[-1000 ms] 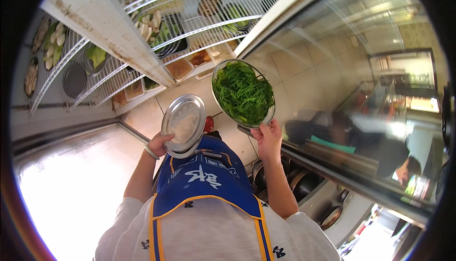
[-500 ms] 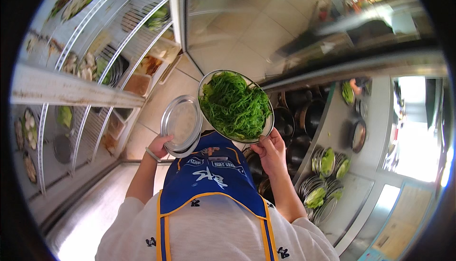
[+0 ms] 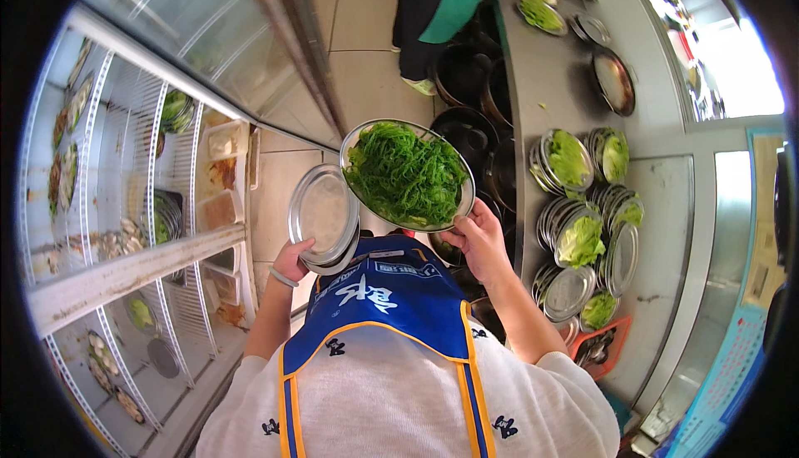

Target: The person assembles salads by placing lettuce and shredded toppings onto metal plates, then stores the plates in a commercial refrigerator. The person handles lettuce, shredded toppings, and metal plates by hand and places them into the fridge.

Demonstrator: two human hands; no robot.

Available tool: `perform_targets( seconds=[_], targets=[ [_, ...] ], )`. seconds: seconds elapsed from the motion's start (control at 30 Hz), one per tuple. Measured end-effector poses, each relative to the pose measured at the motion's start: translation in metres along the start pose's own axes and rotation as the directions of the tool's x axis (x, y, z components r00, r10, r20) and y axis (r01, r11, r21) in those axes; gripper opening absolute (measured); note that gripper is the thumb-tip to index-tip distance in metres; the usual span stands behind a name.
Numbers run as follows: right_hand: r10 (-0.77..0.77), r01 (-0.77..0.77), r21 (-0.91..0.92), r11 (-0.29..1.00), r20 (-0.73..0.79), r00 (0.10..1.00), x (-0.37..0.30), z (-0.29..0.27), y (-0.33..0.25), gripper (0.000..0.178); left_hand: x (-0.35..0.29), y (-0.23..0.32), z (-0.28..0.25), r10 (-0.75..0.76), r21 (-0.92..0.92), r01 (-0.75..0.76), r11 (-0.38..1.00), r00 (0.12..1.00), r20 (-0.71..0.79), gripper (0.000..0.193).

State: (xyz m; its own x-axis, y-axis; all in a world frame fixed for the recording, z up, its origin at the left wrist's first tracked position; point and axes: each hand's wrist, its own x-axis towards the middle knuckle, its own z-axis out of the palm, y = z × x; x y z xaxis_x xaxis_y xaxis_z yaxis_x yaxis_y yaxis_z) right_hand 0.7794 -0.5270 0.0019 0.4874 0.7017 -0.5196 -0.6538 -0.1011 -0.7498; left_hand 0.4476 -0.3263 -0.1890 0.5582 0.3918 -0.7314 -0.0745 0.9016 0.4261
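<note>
My left hand [image 3: 293,260] grips a small stack of oval metal plates [image 3: 320,208], thumb over the near rim. The top plate looks bare. In my right hand [image 3: 483,241] is an oval metal plate [image 3: 468,208] by its near right rim. A heap of shredded green seaweed-like strands [image 3: 405,173] fills it. Both hands are closed on the rims in front of my blue apron, and the two loads sit side by side, their edges overlapping in view. The fingers under the plates are hidden.
On my left an open fridge [image 3: 150,266] holds plated food and tubs on wire racks; its glass door [image 3: 287,33] stands ahead. To the right, a metal counter [image 3: 541,83] bears stacked plates with lettuce [image 3: 580,241], above black pans [image 3: 462,137]. A co-worker [image 3: 416,8] stands ahead.
My view has turned to the right, and the glass door now stands further left. A co-worker and more of the counter have come into sight. Both hands keep their plates.
</note>
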Motion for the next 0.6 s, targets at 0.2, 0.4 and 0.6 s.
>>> perform_targets(
  seconds=[0.2, 0.4, 0.6],
  targets=[
    [-0.036, 0.040, 0.087, 0.995, -0.046, 0.998, -0.006, -0.062, -0.008, 0.030, 0.024, -0.020, 0.054, -0.056, 0.085, 0.055, 0.995, 0.998, 0.009, 0.032],
    [-0.060, 0.071, 0.092, 0.993, -0.108, 0.992, 0.001, -0.101, -0.017, 0.031, 0.017, -0.032, 0.100, -0.032, 0.081, 0.024, 0.996, 0.994, 0.104, 0.035],
    [-0.102, 0.120, 0.155, 0.980, -0.122, 0.987, 0.013, -0.122, -0.025, 0.027, 0.007, -0.050, 0.107, 0.031, 0.020, -0.032, 0.999, 0.999, 0.044, 0.042]
  ],
)
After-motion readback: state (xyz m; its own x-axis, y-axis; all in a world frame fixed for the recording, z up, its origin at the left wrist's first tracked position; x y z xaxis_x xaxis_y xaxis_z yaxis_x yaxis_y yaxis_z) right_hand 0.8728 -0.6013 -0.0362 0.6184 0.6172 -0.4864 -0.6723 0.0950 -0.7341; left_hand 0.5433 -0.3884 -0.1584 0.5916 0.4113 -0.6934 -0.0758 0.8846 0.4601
